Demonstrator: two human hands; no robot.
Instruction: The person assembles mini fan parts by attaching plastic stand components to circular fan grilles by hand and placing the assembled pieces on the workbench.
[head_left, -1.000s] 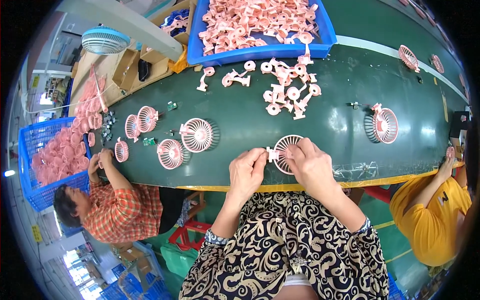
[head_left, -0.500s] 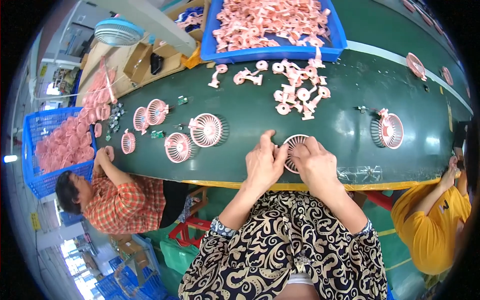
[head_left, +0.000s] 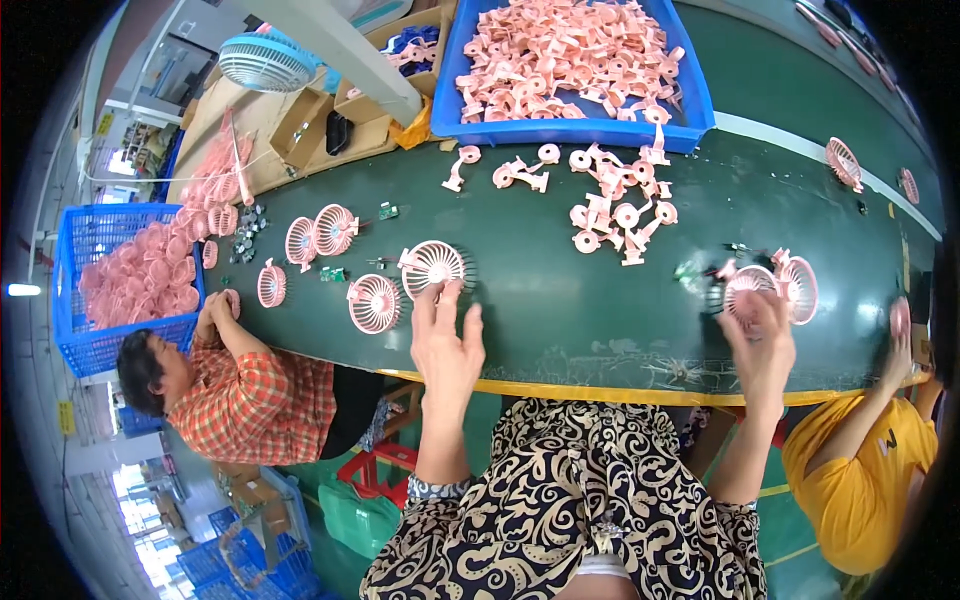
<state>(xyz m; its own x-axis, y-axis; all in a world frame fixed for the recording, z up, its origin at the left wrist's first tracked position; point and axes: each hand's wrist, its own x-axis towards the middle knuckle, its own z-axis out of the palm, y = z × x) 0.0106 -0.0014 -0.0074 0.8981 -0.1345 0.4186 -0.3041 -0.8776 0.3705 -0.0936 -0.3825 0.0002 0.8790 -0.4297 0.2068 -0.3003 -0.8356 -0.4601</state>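
Note:
My left hand (head_left: 446, 345) reaches to a pink round fan cage (head_left: 428, 262) left of centre, fingertips at its near rim and thumb apart. Another pink fan cage lies just left of it. At the right, my right hand (head_left: 764, 345) grips a pink fan cage (head_left: 746, 286) by its near side, blurred by motion. Close against that one stands a second cage (head_left: 800, 290). A small green circuit board (head_left: 690, 276) shows blurred left of the held cage.
A blue tray (head_left: 590, 132) of pink brackets stands at the back, with loose pink brackets (head_left: 628, 215) before it. More cages and small boards lie to the left. One person in a checked shirt (head_left: 245, 405) works at the left, another in yellow (head_left: 850, 465) at the right.
My hands have moved apart from the middle. The right carried the fan cage right, beside the standing one; the left let go and moved left to another cage.

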